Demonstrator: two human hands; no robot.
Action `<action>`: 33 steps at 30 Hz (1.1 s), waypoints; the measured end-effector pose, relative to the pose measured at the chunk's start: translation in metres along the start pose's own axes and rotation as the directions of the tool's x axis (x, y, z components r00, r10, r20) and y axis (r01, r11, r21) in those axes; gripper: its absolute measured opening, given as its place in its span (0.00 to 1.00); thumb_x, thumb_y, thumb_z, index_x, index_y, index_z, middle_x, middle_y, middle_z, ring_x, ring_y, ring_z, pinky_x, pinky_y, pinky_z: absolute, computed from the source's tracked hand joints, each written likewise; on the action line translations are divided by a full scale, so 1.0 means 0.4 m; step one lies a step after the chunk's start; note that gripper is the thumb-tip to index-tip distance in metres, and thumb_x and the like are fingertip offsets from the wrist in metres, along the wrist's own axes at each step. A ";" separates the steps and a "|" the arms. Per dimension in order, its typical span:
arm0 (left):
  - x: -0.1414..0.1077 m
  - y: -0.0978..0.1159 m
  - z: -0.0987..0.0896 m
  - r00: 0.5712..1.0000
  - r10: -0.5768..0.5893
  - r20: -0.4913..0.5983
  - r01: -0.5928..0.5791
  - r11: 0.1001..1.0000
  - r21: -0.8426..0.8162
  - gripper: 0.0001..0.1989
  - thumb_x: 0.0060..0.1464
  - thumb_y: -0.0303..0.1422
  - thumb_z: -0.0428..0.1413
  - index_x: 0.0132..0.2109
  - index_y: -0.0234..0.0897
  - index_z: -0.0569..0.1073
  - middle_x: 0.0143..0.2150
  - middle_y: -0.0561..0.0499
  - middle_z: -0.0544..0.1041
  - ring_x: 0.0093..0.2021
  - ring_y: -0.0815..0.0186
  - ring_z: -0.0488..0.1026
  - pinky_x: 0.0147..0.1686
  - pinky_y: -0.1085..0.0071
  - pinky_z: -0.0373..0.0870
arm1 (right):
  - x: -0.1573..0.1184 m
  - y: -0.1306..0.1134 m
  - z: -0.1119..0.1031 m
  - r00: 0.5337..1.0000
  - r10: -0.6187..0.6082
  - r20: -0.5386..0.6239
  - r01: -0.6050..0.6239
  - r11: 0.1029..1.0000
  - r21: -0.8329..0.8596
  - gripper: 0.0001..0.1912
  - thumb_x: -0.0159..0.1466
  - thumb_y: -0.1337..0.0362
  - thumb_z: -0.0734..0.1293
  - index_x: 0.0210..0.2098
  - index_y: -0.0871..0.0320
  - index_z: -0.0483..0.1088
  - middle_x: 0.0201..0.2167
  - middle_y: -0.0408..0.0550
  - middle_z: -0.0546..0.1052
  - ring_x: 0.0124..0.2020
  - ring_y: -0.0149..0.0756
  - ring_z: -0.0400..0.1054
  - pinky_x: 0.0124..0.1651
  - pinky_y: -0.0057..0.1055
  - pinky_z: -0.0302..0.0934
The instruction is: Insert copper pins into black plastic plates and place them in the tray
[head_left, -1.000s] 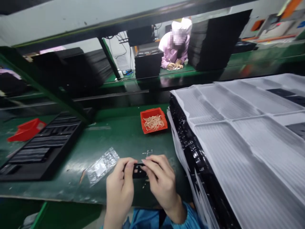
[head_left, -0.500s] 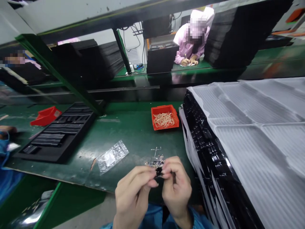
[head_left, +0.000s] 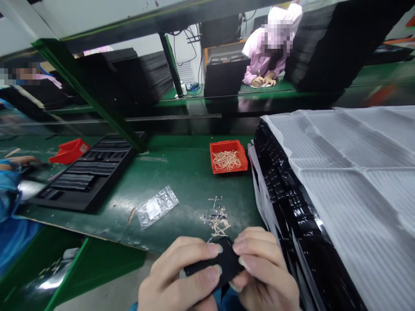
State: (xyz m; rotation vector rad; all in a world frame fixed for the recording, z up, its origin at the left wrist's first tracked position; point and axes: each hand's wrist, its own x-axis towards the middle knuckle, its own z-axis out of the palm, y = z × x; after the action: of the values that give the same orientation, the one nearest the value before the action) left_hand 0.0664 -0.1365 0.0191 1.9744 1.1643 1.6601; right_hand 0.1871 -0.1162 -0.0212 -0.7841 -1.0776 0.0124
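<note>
Blk pc [head_left: 228,258]: flat, matte, partly hidden by fingers [head_left: 191,251].

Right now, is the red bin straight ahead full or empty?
Partly full: the red bin holds thin pale pieces, heaped below its back rim.

The table [head_left: 188,179] has a glossy green top, scuffed in places, with a brown chipped patch [head_left: 132,215] close to its near edge. Toward the far edge, right of the middle, sits a red bin [head_left: 227,146] holding thin beige strips [head_left: 227,160]. Between it and the near edge, small thin pieces [head_left: 219,223] lie scattered, some overlapping. A clear plastic bag [head_left: 167,198] with a white patch [head_left: 153,209] lies slantwise beside the chip. Further left, a black tray [head_left: 78,198] of dark strips [head_left: 74,182] reaches from near the near edge to the far edge; another red bin [head_left: 69,152] sits just beside its left side.
</note>
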 end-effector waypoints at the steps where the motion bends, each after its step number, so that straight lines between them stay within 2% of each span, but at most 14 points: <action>1: 0.002 -0.001 -0.004 1.000 -0.004 0.014 0.004 1.000 -0.018 0.09 0.68 0.45 0.60 0.46 0.49 0.82 0.41 0.47 0.86 0.36 0.56 0.83 0.29 0.61 0.82 | -0.001 0.003 -0.003 0.999 -0.041 0.005 0.041 0.999 -0.004 0.03 0.74 0.63 0.69 0.44 0.55 0.75 0.33 0.46 0.79 0.29 0.35 0.75 0.28 0.38 0.74; 5: 0.019 -0.004 -0.032 0.989 -0.034 0.146 0.044 0.997 -0.067 0.07 0.68 0.41 0.62 0.45 0.47 0.83 0.42 0.49 0.86 0.34 0.61 0.83 0.31 0.66 0.83 | -0.002 0.010 -0.019 0.986 -0.143 0.088 0.148 0.987 -0.060 0.05 0.72 0.71 0.69 0.40 0.57 0.76 0.32 0.46 0.80 0.32 0.35 0.75 0.30 0.36 0.74; 9: 0.031 -0.010 -0.054 0.966 -0.046 0.254 0.060 0.997 -0.047 0.06 0.69 0.37 0.61 0.49 0.47 0.82 0.42 0.50 0.87 0.37 0.62 0.85 0.35 0.67 0.84 | 0.002 0.011 -0.029 0.981 -0.132 0.143 0.144 0.986 -0.082 0.09 0.70 0.76 0.69 0.42 0.57 0.78 0.31 0.46 0.80 0.32 0.36 0.74 0.30 0.35 0.72; 12: 0.029 -0.013 -0.056 0.962 -0.024 0.272 0.037 0.998 -0.043 0.06 0.68 0.35 0.62 0.49 0.46 0.82 0.43 0.50 0.87 0.38 0.62 0.85 0.36 0.68 0.84 | 0.008 0.014 -0.035 0.973 -0.134 0.185 0.147 0.987 -0.059 0.10 0.70 0.76 0.67 0.43 0.58 0.78 0.31 0.48 0.81 0.32 0.36 0.74 0.29 0.35 0.71; 17: 0.028 -0.013 -0.046 0.966 -0.031 0.256 0.043 0.998 -0.041 0.05 0.67 0.33 0.63 0.48 0.45 0.83 0.43 0.48 0.86 0.39 0.60 0.85 0.36 0.67 0.84 | 0.017 0.018 -0.042 0.963 -0.109 0.246 0.134 0.987 -0.089 0.12 0.67 0.80 0.66 0.37 0.58 0.76 0.28 0.47 0.80 0.31 0.37 0.74 0.29 0.35 0.68; 22: 0.045 -0.021 -0.037 0.953 0.077 0.291 -0.067 0.997 -0.044 0.05 0.69 0.32 0.61 0.44 0.37 0.82 0.40 0.47 0.86 0.38 0.64 0.85 0.37 0.73 0.83 | 0.024 0.014 -0.040 0.948 0.029 0.317 -0.007 0.998 -0.069 0.13 0.65 0.81 0.61 0.35 0.57 0.69 0.28 0.45 0.75 0.31 0.33 0.69 0.33 0.32 0.69; 27: 0.054 -0.026 -0.030 0.938 0.039 0.343 -0.023 0.998 -0.050 0.06 0.72 0.29 0.58 0.46 0.36 0.80 0.40 0.49 0.85 0.41 0.68 0.84 0.41 0.78 0.81 | 0.020 0.007 -0.032 0.940 0.156 0.304 -0.143 0.988 -0.065 0.12 0.68 0.78 0.60 0.35 0.56 0.65 0.28 0.44 0.72 0.32 0.33 0.69 0.35 0.30 0.67; 29: 0.052 -0.025 -0.026 0.934 0.034 0.355 -0.012 0.998 -0.064 0.06 0.72 0.29 0.58 0.46 0.36 0.80 0.41 0.49 0.85 0.41 0.68 0.84 0.42 0.78 0.81 | 0.013 0.006 -0.030 0.952 0.157 0.263 -0.144 0.987 -0.068 0.12 0.68 0.79 0.60 0.34 0.57 0.65 0.28 0.45 0.72 0.32 0.33 0.68 0.35 0.31 0.67; 33: 0.039 -0.024 -0.018 0.930 0.079 0.359 -0.035 0.991 -0.127 0.05 0.71 0.30 0.59 0.48 0.36 0.80 0.44 0.47 0.84 0.42 0.67 0.83 0.40 0.75 0.82 | 0.003 0.009 -0.028 0.990 0.084 0.111 -0.083 0.996 -0.020 0.12 0.70 0.77 0.61 0.33 0.58 0.69 0.27 0.44 0.71 0.30 0.33 0.67 0.34 0.35 0.69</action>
State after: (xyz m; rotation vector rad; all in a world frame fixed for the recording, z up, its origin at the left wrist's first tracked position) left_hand 0.0562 -0.1207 0.0249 2.1369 0.8583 1.2779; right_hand 0.1978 -0.1195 -0.0252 -0.8500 -1.1510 0.1203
